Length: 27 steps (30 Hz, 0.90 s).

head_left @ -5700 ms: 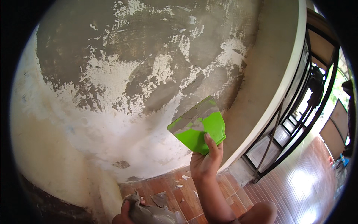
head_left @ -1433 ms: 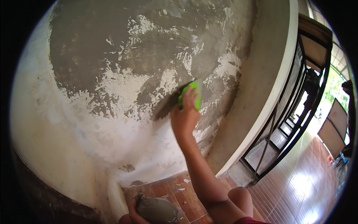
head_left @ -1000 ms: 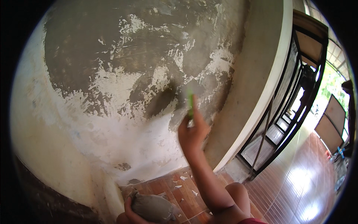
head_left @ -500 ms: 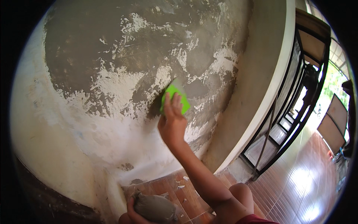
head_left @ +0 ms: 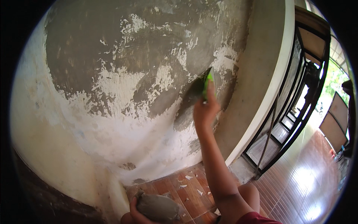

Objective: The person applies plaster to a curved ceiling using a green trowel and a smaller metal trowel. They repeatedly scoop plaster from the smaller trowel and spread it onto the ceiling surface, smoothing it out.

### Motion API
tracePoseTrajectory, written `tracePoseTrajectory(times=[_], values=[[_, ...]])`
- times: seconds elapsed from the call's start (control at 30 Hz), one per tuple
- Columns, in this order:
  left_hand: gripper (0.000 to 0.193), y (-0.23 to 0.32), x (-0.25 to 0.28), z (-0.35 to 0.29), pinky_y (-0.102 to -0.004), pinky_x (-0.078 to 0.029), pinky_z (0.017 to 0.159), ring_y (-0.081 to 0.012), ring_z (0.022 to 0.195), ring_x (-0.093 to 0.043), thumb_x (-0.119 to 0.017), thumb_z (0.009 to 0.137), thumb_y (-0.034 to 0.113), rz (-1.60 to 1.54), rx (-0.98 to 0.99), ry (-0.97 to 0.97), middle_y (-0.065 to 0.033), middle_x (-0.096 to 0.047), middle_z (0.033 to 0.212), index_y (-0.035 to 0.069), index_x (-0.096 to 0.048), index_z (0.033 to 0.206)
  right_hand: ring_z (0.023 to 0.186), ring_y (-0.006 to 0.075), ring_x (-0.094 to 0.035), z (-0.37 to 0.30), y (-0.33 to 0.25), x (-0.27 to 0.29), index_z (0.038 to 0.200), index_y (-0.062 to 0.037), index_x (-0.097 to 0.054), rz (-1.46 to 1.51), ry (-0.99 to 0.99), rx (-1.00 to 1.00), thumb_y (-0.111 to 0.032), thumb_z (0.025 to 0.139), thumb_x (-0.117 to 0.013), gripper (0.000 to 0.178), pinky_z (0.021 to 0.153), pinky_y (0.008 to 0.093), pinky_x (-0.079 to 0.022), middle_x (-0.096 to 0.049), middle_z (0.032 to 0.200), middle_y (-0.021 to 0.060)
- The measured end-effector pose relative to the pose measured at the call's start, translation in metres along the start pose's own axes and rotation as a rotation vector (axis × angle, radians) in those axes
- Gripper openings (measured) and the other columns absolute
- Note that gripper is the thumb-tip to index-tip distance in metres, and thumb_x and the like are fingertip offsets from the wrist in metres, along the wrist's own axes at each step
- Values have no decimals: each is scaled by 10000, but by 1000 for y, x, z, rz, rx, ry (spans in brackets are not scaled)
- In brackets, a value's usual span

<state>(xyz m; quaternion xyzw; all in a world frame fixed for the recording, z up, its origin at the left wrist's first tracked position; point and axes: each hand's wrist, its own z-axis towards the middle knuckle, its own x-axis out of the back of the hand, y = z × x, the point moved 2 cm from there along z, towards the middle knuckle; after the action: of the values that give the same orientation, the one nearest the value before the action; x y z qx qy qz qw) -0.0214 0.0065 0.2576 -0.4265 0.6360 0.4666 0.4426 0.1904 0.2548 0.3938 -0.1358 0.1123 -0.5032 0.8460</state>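
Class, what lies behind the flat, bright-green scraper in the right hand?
A wall, patchy grey and whitish, shows around the green scraper, with a dark shadow to its left. Whatever the scraper and bare right hand cover cannot be seen.

Home-like interior, tiled floor, patchily plastered wall

Green scraper apparently touches patchy wall.

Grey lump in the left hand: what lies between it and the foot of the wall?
In the head view, a strip of brown tiled floor lies between the grey lump and the wall, with white flakes scattered toward the right.
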Motion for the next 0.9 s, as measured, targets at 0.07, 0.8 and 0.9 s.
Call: tracePoseTrajectory(times=[0.07, 0.8, 0.9], values=[[401, 1, 2, 1, -472, -568, 803, -325, 855, -691, -509, 936, 428, 4, -4, 40, -142, -718, 952, 73, -689, 982, 1378, 454, -391, -15, -9, -21, 1449, -56, -461, 41, -133, -51, 97, 752, -571, 722, 1127, 490, -366, -436, 1456, 296], [361, -5, 29, 0, -454, -565, 821, -317, 876, -691, -527, 940, 398, 44, -36, 317, -113, -727, 930, 81, -699, 945, 1246, 319, -583, -3, 9, 47, 1262, -132, -671, 79, -84, 324, 135, 711, -538, 627, 1063, 498, -433, -642, 1297, 133], [327, -11, 33, 6, -447, -560, 841, -305, 899, -689, -525, 948, 366, -39, -115, 276, -104, -728, 934, 92, -703, 955, 1275, 373, -547, 32, 26, 19, 1288, -130, -658, 44, 1, 236, 158, 745, -541, 625, 1067, 461, -451, -574, 1343, 230]])
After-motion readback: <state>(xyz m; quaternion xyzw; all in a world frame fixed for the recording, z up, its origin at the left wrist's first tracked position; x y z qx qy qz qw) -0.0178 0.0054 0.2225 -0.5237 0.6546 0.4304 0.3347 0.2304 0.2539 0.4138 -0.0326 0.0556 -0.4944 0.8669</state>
